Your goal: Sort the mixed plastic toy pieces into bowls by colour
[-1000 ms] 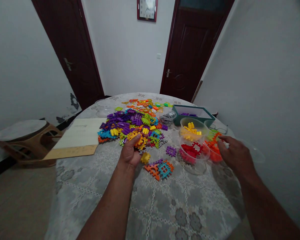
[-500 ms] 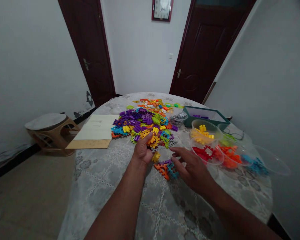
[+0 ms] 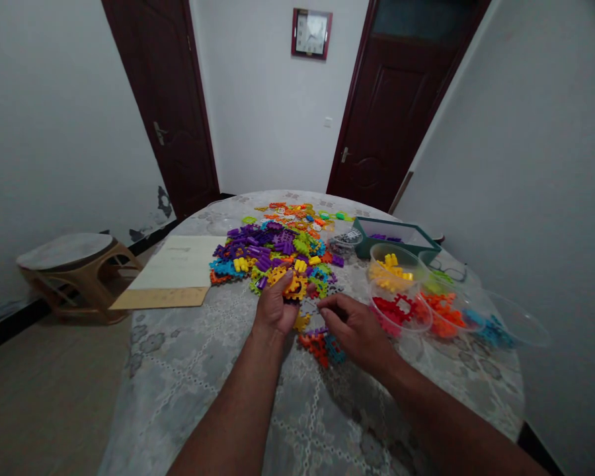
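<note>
My left hand (image 3: 275, 305) is closed around yellow gear-shaped plastic building pieces (image 3: 291, 283), thumb on top. My right hand (image 3: 354, 327) has thumb and index finger brought together beside a grey toothed piece (image 3: 308, 306); whether anything is between the fingertips is too small to tell. Below the hands lie an orange piece (image 3: 316, 350) and a blue piece (image 3: 335, 349), the blue one partly covered by my right hand. Just beyond my left hand spreads a heap of mixed pieces, many of them purple (image 3: 258, 238).
Clear tubs on the right hold yellow (image 3: 391, 272), red (image 3: 394, 309), orange (image 3: 443, 311) and blue pieces (image 3: 488, 328). Behind them stands a green box (image 3: 401, 233). An open cardboard folder (image 3: 171, 271) lies at left, with a stool (image 3: 74, 277) beyond the table edge.
My right hand has moved in toward my left, and its thumb and index finger have closed together. My left hand still holds the yellow pieces. The camera view has shifted slightly.
</note>
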`<state>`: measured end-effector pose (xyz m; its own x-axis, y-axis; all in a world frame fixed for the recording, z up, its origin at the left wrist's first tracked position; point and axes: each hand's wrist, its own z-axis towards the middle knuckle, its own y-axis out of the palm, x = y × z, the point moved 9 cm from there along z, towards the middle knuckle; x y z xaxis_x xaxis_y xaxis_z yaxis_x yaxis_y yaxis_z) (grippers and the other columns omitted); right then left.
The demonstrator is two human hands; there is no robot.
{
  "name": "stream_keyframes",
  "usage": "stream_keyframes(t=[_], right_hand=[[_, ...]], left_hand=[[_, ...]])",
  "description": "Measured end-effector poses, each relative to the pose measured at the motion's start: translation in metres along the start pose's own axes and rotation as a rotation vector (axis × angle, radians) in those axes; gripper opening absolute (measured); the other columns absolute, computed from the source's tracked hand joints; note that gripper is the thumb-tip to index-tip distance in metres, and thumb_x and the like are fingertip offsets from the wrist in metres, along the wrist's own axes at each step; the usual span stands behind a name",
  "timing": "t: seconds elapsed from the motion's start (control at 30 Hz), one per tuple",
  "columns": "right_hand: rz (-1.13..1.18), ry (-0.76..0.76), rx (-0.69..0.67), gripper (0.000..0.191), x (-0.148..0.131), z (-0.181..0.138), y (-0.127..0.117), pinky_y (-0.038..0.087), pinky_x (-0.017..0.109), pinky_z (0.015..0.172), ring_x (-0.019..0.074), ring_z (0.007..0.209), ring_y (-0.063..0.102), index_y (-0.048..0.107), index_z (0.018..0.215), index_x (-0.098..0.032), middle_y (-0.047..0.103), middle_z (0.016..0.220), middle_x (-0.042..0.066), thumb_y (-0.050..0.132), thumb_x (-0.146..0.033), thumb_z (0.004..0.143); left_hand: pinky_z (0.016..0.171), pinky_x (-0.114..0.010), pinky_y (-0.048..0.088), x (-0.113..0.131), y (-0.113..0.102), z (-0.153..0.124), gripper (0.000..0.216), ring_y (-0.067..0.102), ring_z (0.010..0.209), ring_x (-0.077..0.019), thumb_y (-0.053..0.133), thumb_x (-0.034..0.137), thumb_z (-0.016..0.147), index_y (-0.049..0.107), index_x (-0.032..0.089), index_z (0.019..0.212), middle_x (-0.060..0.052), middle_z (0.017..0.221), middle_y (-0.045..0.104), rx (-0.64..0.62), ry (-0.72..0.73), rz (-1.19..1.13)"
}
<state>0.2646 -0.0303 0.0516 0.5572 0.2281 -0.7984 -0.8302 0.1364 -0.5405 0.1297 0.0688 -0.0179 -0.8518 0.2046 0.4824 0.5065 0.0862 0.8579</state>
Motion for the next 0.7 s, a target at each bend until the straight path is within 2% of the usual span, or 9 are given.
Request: stream_keyframes(t=[0.1, 0.17, 0.23, 0.33, 0.4, 0.53, 0.63, 0.7], right_hand=[[-0.043, 0.011, -0.118, 0.018, -0.004, 0.005, -0.019, 0.05, 0.028, 0.068, 0.0158, 0.073, 0.064, 0.074, 0.099, -0.023, 0.072, 0.083, 0.0, 0.059, -0.032, 0.097], [-0.056, 0.026, -0.146, 0.02, 0.004, 0.021, -0.038, 0.049, 0.027, 0.063, 0.0152, 0.069, 0.062, 0.074, 0.1, -0.023, 0.071, 0.081, 0.0, 0.059, -0.035, 0.097], [-0.079, 0.052, -0.08, 0.022, 0.02, 0.049, -0.064, 0.05, 0.026, 0.06, 0.0153, 0.068, 0.062, 0.074, 0.101, -0.022, 0.071, 0.083, 0.001, 0.06, -0.038, 0.095], [-0.165, 0.104, 0.119, 0.027, 0.052, 0.097, -0.106, 0.052, 0.026, 0.061, 0.0159, 0.069, 0.065, 0.074, 0.108, -0.021, 0.074, 0.088, 0.004, 0.059, -0.036, 0.093], [-0.221, 0.124, 0.214, 0.031, 0.068, 0.125, -0.126, 0.053, 0.027, 0.063, 0.0166, 0.071, 0.067, 0.074, 0.114, -0.018, 0.076, 0.093, 0.006, 0.057, -0.032, 0.092], [-0.258, 0.123, 0.219, 0.036, 0.084, 0.148, -0.135, 0.054, 0.029, 0.067, 0.0179, 0.074, 0.069, 0.075, 0.117, -0.015, 0.079, 0.098, 0.011, 0.057, -0.022, 0.087], [-0.274, 0.103, 0.187, 0.034, 0.08, 0.137, -0.126, 0.055, 0.031, 0.068, 0.0193, 0.073, 0.069, 0.077, 0.114, -0.015, 0.079, 0.091, 0.01, 0.056, -0.021, 0.088], [-0.275, 0.072, 0.147, 0.031, 0.068, 0.121, -0.114, 0.055, 0.031, 0.067, 0.02, 0.074, 0.069, 0.078, 0.114, -0.018, 0.078, 0.09, 0.008, 0.057, -0.025, 0.091]], left_hand=[[0.074, -0.038, 0.066, 0.003, -0.004, 0.0, 0.036, 0.074, 0.08, -0.0202, 0.075, 0.006, 0.081, 0.069, 0.02, 0.113, -0.005, 0.097, 0.076, 0.045, 0.005, -0.016], [0.071, -0.038, 0.066, 0.001, -0.007, 0.0, 0.034, 0.074, 0.079, -0.0203, 0.076, 0.005, 0.08, 0.069, 0.019, 0.111, -0.006, 0.096, 0.075, 0.074, -0.023, -0.018], [0.07, -0.038, 0.067, -0.002, -0.009, -0.001, 0.03, 0.074, 0.078, -0.0202, 0.077, 0.006, 0.08, 0.07, 0.018, 0.107, -0.006, 0.094, 0.075, 0.088, -0.054, -0.005], [0.07, -0.039, 0.067, -0.009, -0.01, -0.003, 0.029, 0.074, 0.079, -0.0207, 0.079, 0.009, 0.079, 0.07, 0.018, 0.105, -0.007, 0.095, 0.075, 0.097, -0.109, 0.034], [0.071, -0.04, 0.067, -0.012, -0.009, -0.005, 0.031, 0.075, 0.081, -0.0215, 0.081, 0.013, 0.079, 0.07, 0.019, 0.107, -0.007, 0.096, 0.075, 0.089, -0.139, 0.059], [0.072, -0.04, 0.066, -0.015, -0.003, -0.008, 0.029, 0.074, 0.079, -0.0208, 0.083, 0.025, 0.084, 0.068, 0.02, 0.108, -0.005, 0.091, 0.073, 0.05, -0.185, 0.079], [0.071, -0.04, 0.065, -0.016, 0.001, -0.01, 0.028, 0.074, 0.078, -0.0209, 0.08, 0.039, 0.089, 0.067, 0.02, 0.106, -0.004, 0.087, 0.072, 0.024, -0.209, 0.06], [0.071, -0.041, 0.065, -0.017, 0.003, -0.011, 0.035, 0.074, 0.077, -0.0219, 0.074, 0.05, 0.092, 0.066, 0.02, 0.107, -0.005, 0.088, 0.072, 0.015, -0.223, 0.05]])
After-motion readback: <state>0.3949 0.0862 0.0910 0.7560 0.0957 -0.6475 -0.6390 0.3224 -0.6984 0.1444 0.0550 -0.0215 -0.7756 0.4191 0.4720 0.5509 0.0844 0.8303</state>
